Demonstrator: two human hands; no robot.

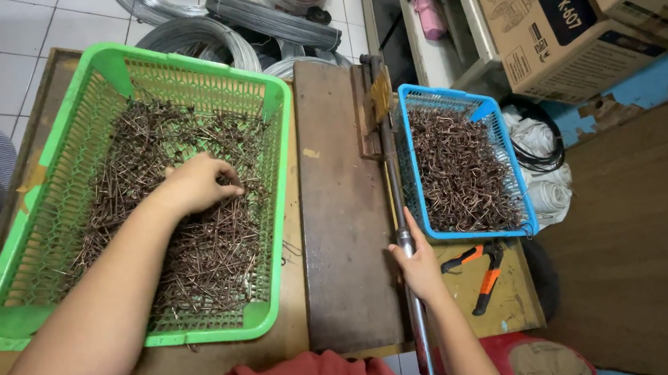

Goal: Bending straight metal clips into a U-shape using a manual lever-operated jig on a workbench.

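My left hand (198, 183) reaches into a big green plastic basket (21, 245) and pinches at the pile of short straight brown wire pieces (199, 257) inside it. My right hand (418, 266) grips the long metal lever bar (401, 230) that runs along the right edge of a dark wooden board (343, 210). At the far end of the bar sits a small metal bending fixture (377, 100). Just right of the bar stands a blue plastic basket (531, 218) full of bent brown wire pieces (460, 168).
Orange-handled pliers (484, 267) lie on the bench below the blue basket. Coils of grey wire (209, 33) lie on the tiled floor beyond the bench. Cardboard boxes (556, 27) stand at the upper right, with white bags (541, 167) and black cable beside the blue basket.
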